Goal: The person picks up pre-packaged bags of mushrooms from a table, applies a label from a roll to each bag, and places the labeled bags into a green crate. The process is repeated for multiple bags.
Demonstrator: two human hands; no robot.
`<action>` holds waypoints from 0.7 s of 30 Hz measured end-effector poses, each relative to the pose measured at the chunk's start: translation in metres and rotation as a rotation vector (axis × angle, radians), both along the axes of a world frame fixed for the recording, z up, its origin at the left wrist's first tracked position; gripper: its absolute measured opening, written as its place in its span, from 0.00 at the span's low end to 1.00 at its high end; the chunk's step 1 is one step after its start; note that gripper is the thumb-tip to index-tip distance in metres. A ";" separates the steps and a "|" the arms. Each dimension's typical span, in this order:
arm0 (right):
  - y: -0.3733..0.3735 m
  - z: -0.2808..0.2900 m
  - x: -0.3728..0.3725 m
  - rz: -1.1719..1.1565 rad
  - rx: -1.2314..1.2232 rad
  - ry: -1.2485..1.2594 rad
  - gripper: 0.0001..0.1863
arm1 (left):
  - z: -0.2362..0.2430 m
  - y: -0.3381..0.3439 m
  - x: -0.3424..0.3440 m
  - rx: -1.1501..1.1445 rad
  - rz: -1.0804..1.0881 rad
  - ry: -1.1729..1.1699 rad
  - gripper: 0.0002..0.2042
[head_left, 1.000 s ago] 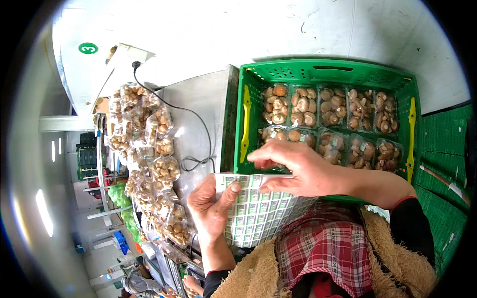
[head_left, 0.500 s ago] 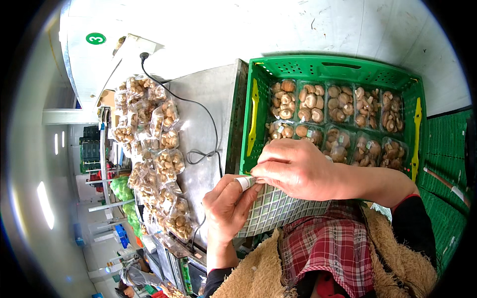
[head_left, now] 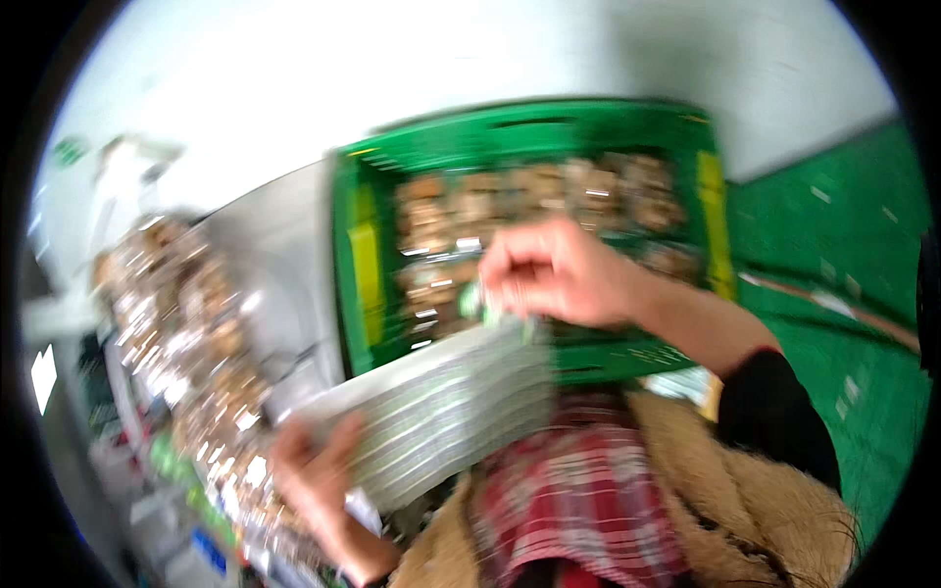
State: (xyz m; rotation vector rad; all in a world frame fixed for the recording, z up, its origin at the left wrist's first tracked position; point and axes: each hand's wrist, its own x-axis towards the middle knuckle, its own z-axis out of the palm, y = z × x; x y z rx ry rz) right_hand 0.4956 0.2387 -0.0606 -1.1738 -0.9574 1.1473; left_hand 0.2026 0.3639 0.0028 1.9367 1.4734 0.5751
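Observation:
The head view is blurred by motion. My left hand (head_left: pixel 319 470) grips the left end of a white sheet (head_left: pixel 441 412) printed with rows of small green-marked labels. The sheet spreads in front of the plaid cloth on my body. My right hand (head_left: pixel 549 274) is raised over the green crate (head_left: pixel 529 122), its fingers pinched on a small green-and-white piece (head_left: pixel 470 302) that looks like a label. Beneath it, packs of brown mushrooms (head_left: pixel 603 191) stand in rows inside the crate; some are hidden by my hand and arm.
Many bagged mushroom packs (head_left: pixel 181 323) lie in a long pile on the steel table (head_left: pixel 279 235) to the left, beside a black cable. A white wall (head_left: pixel 441 49) stands behind. At the right are green crates (head_left: pixel 823 216) and a long stick (head_left: pixel 882 333).
The view has swung and blurred. My right hand has risen off the sheet with a small piece in its fingers. The sheet has moved down-left with my left hand and now lies more open.

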 end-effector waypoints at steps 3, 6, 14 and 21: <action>-0.075 -0.042 0.097 -0.210 -0.536 -0.403 0.09 | 0.009 -0.002 -0.017 -0.069 0.036 -0.200 0.12; -0.161 -0.094 0.142 -0.092 -0.945 -0.676 0.11 | 0.001 0.009 -0.017 -0.144 -0.040 -0.179 0.12; -0.152 -0.139 0.124 0.263 -1.101 -1.208 0.09 | 0.007 0.019 0.006 -0.195 -0.095 -0.198 0.14; -0.128 -0.143 0.191 -0.002 -0.909 -1.220 0.09 | 0.009 0.014 0.008 -0.177 -0.075 -0.200 0.14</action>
